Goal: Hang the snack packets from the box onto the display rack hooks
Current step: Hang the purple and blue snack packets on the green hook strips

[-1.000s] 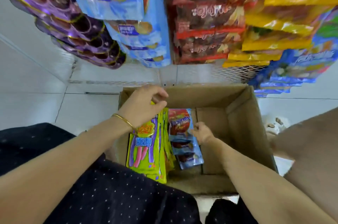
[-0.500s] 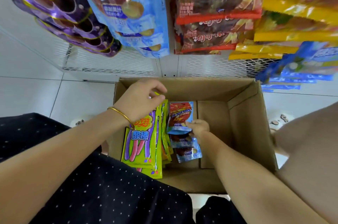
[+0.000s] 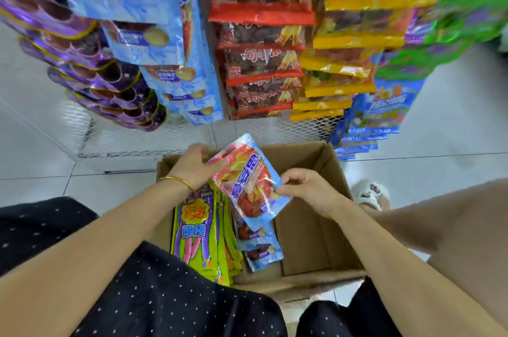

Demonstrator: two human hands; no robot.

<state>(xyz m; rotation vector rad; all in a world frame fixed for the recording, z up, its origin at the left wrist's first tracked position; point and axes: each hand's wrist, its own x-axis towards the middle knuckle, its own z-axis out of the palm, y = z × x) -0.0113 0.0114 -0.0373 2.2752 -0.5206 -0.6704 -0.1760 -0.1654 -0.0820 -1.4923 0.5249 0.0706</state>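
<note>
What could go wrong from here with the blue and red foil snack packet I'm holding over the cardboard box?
The blue and red foil snack packet is pinched only at its edges by the left hand and right hand; glossy foil could slip and drop into the brown cardboard box. The white mesh display rack looks tightly packed with hanging packets, so pushing another in may knock some loose.

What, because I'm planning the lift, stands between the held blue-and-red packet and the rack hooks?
Nothing visible: the blue-and-red packet, held by left hand and right hand above the box, has open space toward the rack. Hooks hide behind hanging packets.
</note>
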